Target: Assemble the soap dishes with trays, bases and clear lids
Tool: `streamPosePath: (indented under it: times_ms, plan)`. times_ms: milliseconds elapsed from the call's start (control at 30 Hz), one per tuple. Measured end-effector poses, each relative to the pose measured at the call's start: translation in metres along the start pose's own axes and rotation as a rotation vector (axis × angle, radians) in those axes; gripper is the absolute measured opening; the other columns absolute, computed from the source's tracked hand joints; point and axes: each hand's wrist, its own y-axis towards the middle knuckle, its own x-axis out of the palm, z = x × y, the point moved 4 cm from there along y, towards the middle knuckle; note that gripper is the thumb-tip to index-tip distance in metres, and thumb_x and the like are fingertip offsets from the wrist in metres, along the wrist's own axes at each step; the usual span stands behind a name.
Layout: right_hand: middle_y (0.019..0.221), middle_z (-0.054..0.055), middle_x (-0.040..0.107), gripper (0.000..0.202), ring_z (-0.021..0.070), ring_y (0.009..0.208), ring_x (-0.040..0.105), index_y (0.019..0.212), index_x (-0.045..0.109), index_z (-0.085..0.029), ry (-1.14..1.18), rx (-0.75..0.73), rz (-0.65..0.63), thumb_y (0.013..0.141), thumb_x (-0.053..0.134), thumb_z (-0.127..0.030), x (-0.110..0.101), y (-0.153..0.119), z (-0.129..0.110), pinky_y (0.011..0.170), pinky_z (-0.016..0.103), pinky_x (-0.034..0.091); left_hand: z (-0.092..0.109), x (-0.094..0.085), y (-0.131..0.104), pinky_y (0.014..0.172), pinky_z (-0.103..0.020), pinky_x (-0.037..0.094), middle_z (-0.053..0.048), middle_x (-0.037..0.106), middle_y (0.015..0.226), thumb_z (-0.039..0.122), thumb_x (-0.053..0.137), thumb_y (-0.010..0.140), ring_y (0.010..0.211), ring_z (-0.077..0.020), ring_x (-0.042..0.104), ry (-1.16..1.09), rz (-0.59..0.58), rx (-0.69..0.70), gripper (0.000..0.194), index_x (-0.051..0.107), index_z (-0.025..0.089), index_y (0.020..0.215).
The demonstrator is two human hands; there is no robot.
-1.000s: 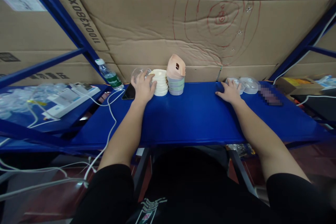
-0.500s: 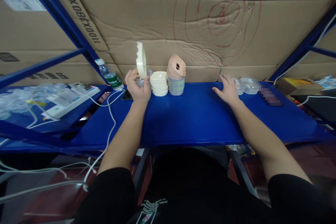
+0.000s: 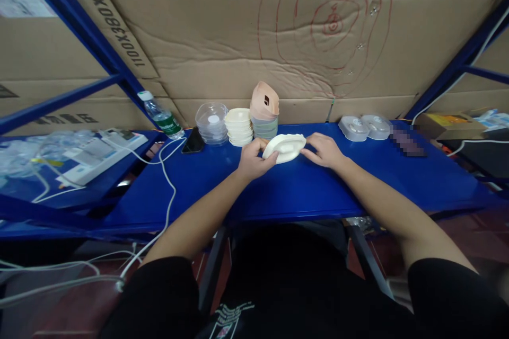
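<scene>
A cream plastic piece with a wavy rim (image 3: 285,148), perhaps a lid or shallow tray, is held tilted above the blue table. My left hand (image 3: 254,159) pinches its left end, thumb on the near face. At its right end, my right hand (image 3: 323,150) grips the edge between thumb and fingers. Behind my left hand stands a stack of cream pieces (image 3: 239,128). Left of that stack are nested clear plastic bowls (image 3: 212,124). To its right, a peach piece with a small dark opening (image 3: 264,100) leans on top of green and grey stacked containers (image 3: 265,128).
Two clear lidded containers (image 3: 365,128) sit at the back right. A water bottle (image 3: 162,116), a dark phone (image 3: 193,141) and a white cable (image 3: 173,188) are on the left. Cardboard (image 3: 222,26) walls off the back of the blue table (image 3: 294,190).
My left hand has brought the cream piece right and down to the middle, tilting it flatter. My right hand has come left from near the clear containers and taken hold of it.
</scene>
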Motion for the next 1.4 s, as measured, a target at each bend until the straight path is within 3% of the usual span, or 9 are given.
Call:
streamPosePath:
  times_ms: [100,167,267,333,433,767,933,1167,1400]
  plan:
    - [0.097,0.013,0.080,0.060,0.0307,0.092,0.071,0.093,0.072,-0.024,0.143,0.111,0.007,0.099,0.053,-0.081,0.008,0.003,0.009,0.091,0.047,0.056,-0.022,0.011,0.003,0.059,-0.030,0.052,0.003,0.062,0.070,0.057,0.078,0.086,0.062,-0.0148,0.060,-0.112,-0.020,-0.191,0.045,0.045,0.027,0.081]
    - [0.081,0.007,0.075,0.058,0.0243,0.076,0.065,0.081,0.067,-0.025,0.288,0.200,-0.041,0.094,0.060,-0.081,0.016,0.005,0.017,0.076,0.040,0.052,-0.033,0.017,0.002,0.060,-0.029,0.054,0.002,0.068,0.077,0.056,0.079,0.086,0.064,-0.0157,0.064,-0.215,-0.069,-0.283,0.040,0.054,0.027,0.098]
    - [0.071,0.003,0.070,0.055,0.0194,0.067,0.058,0.071,0.065,-0.024,0.400,0.269,-0.123,0.090,0.064,-0.076,0.025,0.005,0.028,0.068,0.035,0.045,-0.040,0.023,0.000,0.073,-0.037,0.064,-0.007,0.081,0.102,0.050,0.078,0.088,0.083,-0.0231,0.078,-0.204,-0.212,-0.336,0.062,0.056,0.024,0.140]
    - [0.070,0.004,0.070,0.051,0.0186,0.066,0.058,0.067,0.065,-0.023,0.393,0.274,-0.160,0.089,0.065,-0.069,0.027,0.005,0.033,0.069,0.034,0.044,-0.039,0.022,-0.002,0.090,-0.043,0.066,-0.012,0.083,0.123,0.047,0.079,0.090,0.102,-0.0288,0.082,-0.039,-0.313,-0.304,0.070,0.057,0.024,0.152]
    - [0.067,0.003,0.071,0.043,0.0182,0.065,0.058,0.062,0.061,-0.024,0.349,0.286,-0.215,0.088,0.065,-0.058,0.027,0.004,0.037,0.069,0.034,0.043,-0.039,0.019,-0.003,0.103,-0.046,0.064,-0.011,0.081,0.137,0.048,0.078,0.093,0.115,-0.0320,0.081,0.173,-0.433,-0.274,0.064,0.065,0.026,0.152]
    - [0.067,-0.001,0.064,0.019,0.0187,0.069,0.058,0.063,0.061,-0.024,0.141,0.261,-0.324,0.080,0.068,-0.032,0.024,0.008,0.030,0.070,0.033,0.038,-0.040,0.025,-0.005,0.102,-0.044,0.064,-0.011,0.079,0.121,0.051,0.075,0.098,0.111,-0.0296,0.079,0.398,-0.652,-0.145,0.039,0.083,0.026,0.127]
    - [0.066,-0.003,0.063,0.017,0.0182,0.067,0.057,0.063,0.058,-0.024,0.158,0.241,-0.342,0.076,0.068,-0.028,0.025,0.006,0.032,0.069,0.032,0.037,-0.029,0.024,0.004,0.107,-0.046,0.061,-0.014,0.076,0.130,0.043,0.076,0.100,0.121,-0.0326,0.077,0.506,-0.560,-0.046,0.043,0.080,0.022,0.137]
    - [0.063,-0.003,0.060,0.018,0.0178,0.067,0.056,0.063,0.057,-0.025,0.165,0.252,-0.350,0.078,0.066,-0.028,0.025,0.006,0.033,0.069,0.033,0.035,-0.012,-0.026,0.056,0.117,-0.060,0.047,-0.020,0.059,0.164,0.043,0.073,0.101,0.136,-0.0422,0.064,0.720,-0.066,0.005,0.048,0.074,0.024,0.144]
    - [0.066,-0.003,0.061,0.018,0.0180,0.068,0.056,0.065,0.058,-0.024,0.175,0.260,-0.311,0.079,0.065,-0.032,0.026,0.005,0.036,0.070,0.032,0.036,-0.003,-0.035,0.081,0.128,-0.067,0.028,-0.018,0.041,0.182,0.058,0.065,0.103,0.162,-0.0487,0.043,0.809,-0.126,-0.116,0.063,0.061,0.031,0.160]
